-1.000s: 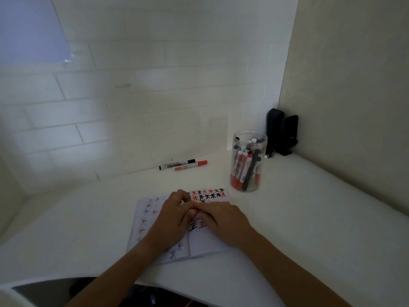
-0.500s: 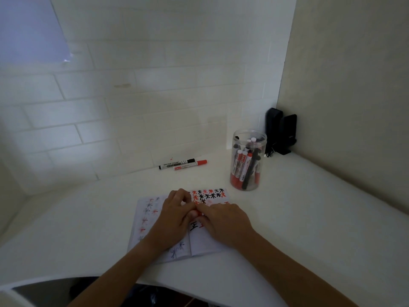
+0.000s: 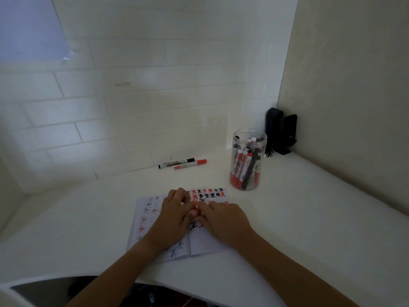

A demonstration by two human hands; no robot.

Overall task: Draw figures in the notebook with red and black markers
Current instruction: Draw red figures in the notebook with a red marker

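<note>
Hands are meeting over the open notebook (image 3: 199, 247) near the worktop's front edge: left hand (image 3: 174, 216) and right hand (image 3: 223, 220) are both pinching a small red piece (image 3: 199, 212), likely a marker cap. Pulling straight, not twisting, should be keeping ink off the page.

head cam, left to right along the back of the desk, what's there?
Black marker → red marker lying just in front of it, shifted slightly right → clear jar of markers → black device in the corner.
</note>
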